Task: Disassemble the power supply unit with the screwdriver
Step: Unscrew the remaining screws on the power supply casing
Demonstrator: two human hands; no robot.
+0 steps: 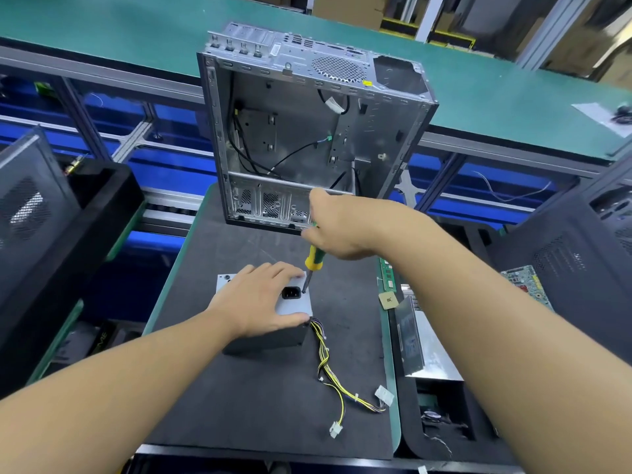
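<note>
A gutted computer case sits open at the far end of the black mat, and the power supply unit lies mid-mat, its yellow-and-black wire harness trailing to the near right. The left hand presses flat on it, fingers spread, while the right hand is curled round the screwdriver, tip down beside the power socket. I'd say a cover screw is being worked, so the next move needs a firm, straight turn, with the left fingertips crowding the shaft.
</note>
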